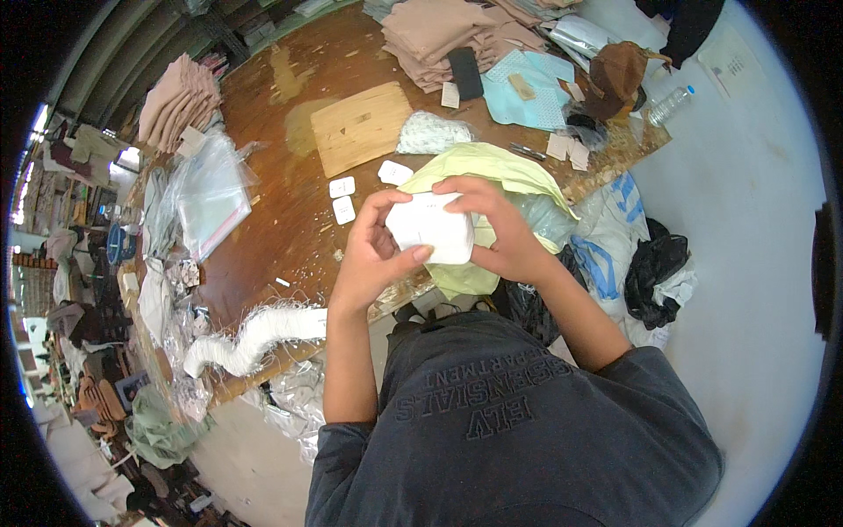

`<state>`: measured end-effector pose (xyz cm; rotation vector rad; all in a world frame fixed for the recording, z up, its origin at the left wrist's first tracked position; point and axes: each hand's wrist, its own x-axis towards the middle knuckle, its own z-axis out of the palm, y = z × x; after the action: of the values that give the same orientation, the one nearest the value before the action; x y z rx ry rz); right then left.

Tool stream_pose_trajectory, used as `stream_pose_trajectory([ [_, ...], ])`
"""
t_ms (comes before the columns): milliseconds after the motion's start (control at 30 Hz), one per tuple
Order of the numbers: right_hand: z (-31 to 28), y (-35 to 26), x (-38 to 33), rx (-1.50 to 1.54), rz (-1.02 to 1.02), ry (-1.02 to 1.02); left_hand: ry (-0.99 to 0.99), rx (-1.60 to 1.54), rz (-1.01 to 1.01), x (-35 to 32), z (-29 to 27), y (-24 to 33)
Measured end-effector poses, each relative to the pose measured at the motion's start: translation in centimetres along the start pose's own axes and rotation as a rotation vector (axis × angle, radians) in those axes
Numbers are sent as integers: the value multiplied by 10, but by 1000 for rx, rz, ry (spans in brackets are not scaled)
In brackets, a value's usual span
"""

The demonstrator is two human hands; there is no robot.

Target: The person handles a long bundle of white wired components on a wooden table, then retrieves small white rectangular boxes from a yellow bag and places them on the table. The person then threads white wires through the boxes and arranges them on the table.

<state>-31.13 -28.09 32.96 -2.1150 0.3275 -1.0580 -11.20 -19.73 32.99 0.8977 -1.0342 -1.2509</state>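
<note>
Above the near edge of the table, both hands hold a thick stack of white cards (432, 230) with rounded corners. My left hand (371, 255) grips its left side, thumb across the lower front and fingers curled at the top. My right hand (505, 230) closes on the right side, fingertips over the upper edge and thumb at the lower right. Faint print shows on the front card. Three small white groups of similar cards lie just beyond: one single card (342, 186), another card (343, 210) and a larger one (394, 172). Pale green fabric or sheeting (492, 167) spreads behind and below the stack.
A wooden board (360, 127) and a bagged white bundle (435, 133) lie farther back on the brown table (255, 211). Folded pink cloth (430, 39) is piled at the back. Clear plastic bags (209, 198) and a coil of white strings (255, 338) lie on the left.
</note>
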Motion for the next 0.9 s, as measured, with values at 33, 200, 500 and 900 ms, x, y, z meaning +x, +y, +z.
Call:
stream_pose_trajectory([
  [33,3,-1,2,-47,-71,-11,5,18,29,-4,-3,0],
  [200,18,-6,11,0,-21,-38,76,178,249,-20,-14,-4],
  [500,23,-11,8,-126,178,-137,395,428,367,-36,-43,-33],
  [900,20,-4,-10,-264,275,-59,631,787,34,-52,-112,-150],
])
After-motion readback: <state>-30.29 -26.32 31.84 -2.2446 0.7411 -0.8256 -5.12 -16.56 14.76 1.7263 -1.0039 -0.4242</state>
